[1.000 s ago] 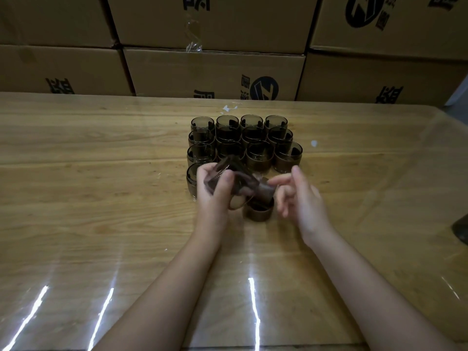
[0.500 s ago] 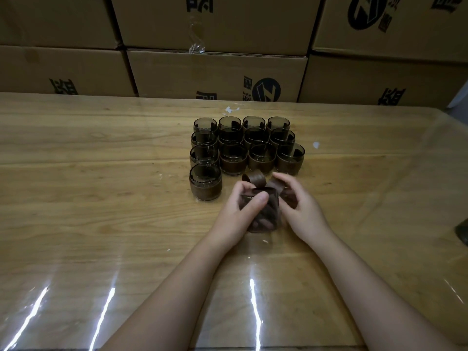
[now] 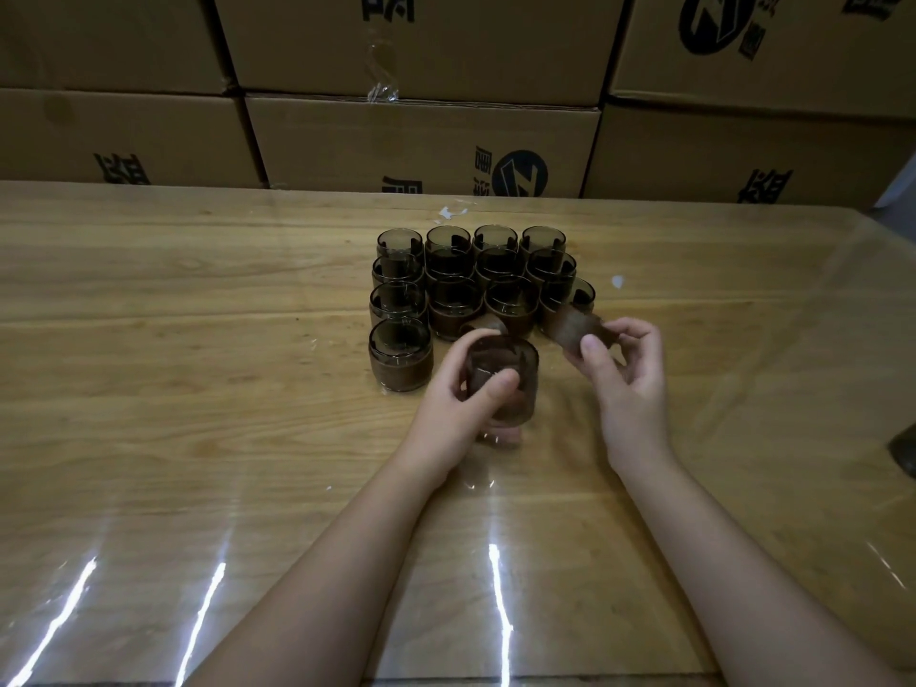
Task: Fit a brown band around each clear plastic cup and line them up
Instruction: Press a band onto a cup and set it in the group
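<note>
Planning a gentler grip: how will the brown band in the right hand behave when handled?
The curled brown band likely flexes easily, since it bows between the right hand's fingertips. Probably light, as a pinch holds it. Set down, its curl might roll.

Two bare forearms reached in from the near edge; the left hand [image 3: 461, 404] and right hand [image 3: 627, 384] had short, plain, unpainted nails.
</note>
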